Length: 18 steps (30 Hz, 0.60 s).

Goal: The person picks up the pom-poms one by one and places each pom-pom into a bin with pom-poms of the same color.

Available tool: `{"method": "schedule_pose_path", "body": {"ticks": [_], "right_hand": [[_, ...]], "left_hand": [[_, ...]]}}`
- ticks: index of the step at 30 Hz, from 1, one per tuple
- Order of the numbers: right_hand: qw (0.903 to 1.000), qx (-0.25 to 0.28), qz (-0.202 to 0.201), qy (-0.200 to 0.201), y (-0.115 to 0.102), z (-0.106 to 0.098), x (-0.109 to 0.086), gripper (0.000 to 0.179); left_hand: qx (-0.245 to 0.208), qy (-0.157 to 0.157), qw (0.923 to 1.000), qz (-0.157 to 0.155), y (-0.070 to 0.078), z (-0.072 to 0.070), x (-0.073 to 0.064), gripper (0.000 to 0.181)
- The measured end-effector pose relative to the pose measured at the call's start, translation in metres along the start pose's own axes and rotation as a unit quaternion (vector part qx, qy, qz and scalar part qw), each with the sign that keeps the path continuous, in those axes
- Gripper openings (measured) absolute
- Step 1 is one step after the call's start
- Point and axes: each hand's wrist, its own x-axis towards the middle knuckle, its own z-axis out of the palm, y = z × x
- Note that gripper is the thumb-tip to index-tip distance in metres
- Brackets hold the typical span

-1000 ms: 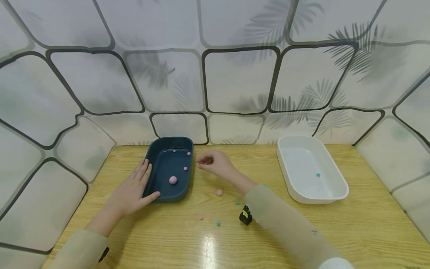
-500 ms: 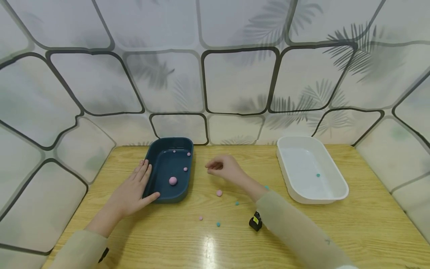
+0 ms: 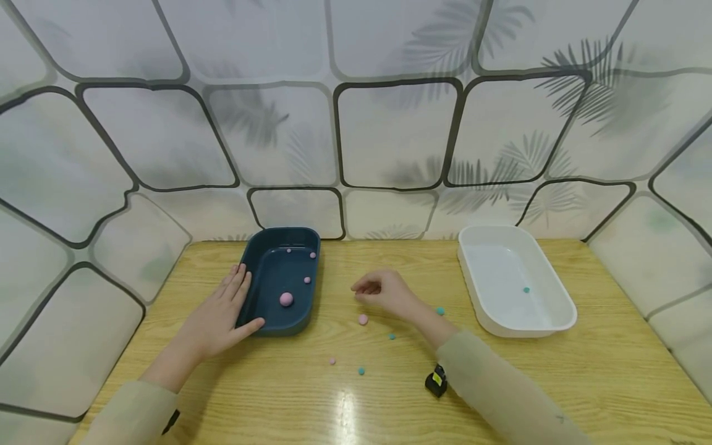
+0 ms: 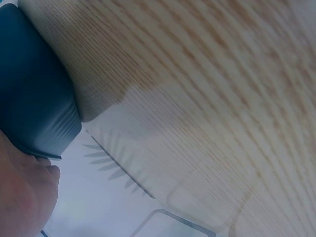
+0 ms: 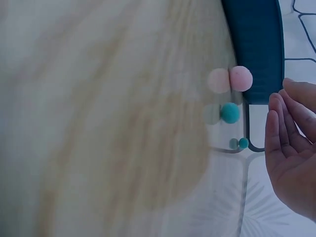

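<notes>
My left hand (image 3: 214,315) lies with straight fingers along the left rim of a dark blue tray (image 3: 272,269), its thumb on the near corner. Inside that tray are a larger pink pom-pom-like ball (image 3: 286,300) and several smaller pink ones. Over the wood to the tray's right hovers my right hand (image 3: 389,293), loosely bent, thumb close to the fingertips. Nothing shows between them in the right wrist view. Just below it on the table is a pink ball (image 3: 363,319). In the right wrist view, this pink ball (image 5: 241,78) appears beside a teal ball (image 5: 230,113).
Loose on the table are a tiny pink ball (image 3: 332,361) and teal balls, one near the front (image 3: 361,371), another by the forearm (image 3: 440,311). A white tray (image 3: 500,272) at right holds one teal ball (image 3: 526,290). Patterned cloth (image 3: 389,136) walls the back.
My right hand has drawn back from the blue tray's right edge, moving right and toward me over the table. My left hand and both trays have stayed put.
</notes>
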Motion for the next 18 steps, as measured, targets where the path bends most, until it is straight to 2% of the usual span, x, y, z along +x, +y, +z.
{"method": "schedule_pose_path", "body": {"ticks": [18], "right_hand": [[0.9997, -0.006, 0.013, -0.022, 0.018, 0.003, -0.018, 0.022]], "left_hand": [[0.002, 0.005, 1.0, 0.004, 0.002, -0.002, 0.0, 0.102]]}}
